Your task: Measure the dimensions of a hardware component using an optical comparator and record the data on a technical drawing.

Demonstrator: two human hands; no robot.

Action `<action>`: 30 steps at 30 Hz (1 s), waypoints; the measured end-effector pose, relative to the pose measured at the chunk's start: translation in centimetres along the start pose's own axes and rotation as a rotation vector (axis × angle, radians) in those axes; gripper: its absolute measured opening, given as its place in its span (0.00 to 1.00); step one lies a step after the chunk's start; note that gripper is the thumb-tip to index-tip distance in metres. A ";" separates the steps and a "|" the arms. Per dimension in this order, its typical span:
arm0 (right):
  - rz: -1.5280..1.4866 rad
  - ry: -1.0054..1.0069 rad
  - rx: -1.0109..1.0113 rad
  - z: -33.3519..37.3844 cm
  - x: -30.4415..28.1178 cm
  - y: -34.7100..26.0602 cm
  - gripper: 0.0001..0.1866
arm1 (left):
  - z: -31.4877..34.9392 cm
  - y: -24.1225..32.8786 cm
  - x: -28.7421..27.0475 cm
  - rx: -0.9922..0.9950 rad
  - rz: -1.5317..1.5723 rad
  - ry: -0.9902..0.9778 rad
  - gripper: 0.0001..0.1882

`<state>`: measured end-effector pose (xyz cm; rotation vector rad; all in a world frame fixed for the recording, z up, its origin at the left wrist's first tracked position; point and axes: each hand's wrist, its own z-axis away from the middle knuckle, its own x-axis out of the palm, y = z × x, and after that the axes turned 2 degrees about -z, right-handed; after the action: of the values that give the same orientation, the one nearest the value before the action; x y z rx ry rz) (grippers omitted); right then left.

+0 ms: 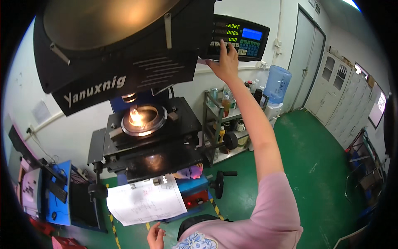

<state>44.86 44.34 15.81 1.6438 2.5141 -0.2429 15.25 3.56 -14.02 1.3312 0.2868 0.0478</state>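
My right hand (226, 64) is raised to a black digital readout panel (238, 37) with lit green digits, a blue screen and rows of keys. Its fingers are stretched out, with the tips at the keys left of the keypad. My left hand (156, 236) is low at the lower edge, just below a drawing sheet (145, 201); its fingers are loosely bent and apart, with nothing seen in them. The panel is beside a large black optical comparator (124, 62) with a round screen. Beneath its lens, light falls on a round glass stage (144, 120) in a metal ring.
Black handwheels (219, 184) and a knob (230, 141) jut out from the machine's right. Behind stands a shelf cart (226, 112) with bottles, next to a water dispenser (277, 85). A blue desk (60, 195) with a keyboard is at left; cabinets (331, 83) line the right wall.
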 end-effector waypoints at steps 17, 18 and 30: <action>0.159 0.140 0.113 -5.4 5.2 -1.0 0.44 | 2.3 0.6 -0.8 -0.033 -0.116 0.305 0.20; 0.155 0.139 0.124 -5.4 5.2 -0.9 0.44 | 2.2 0.7 -0.8 0.000 -0.119 0.301 0.20; 0.184 0.140 0.112 -4.9 5.1 -1.2 0.44 | 1.1 -0.1 -1.0 -0.045 -0.005 0.255 0.18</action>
<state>41.65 49.42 19.74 1.9874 2.4649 -0.2612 14.52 2.30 -13.75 1.2801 0.5021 0.2194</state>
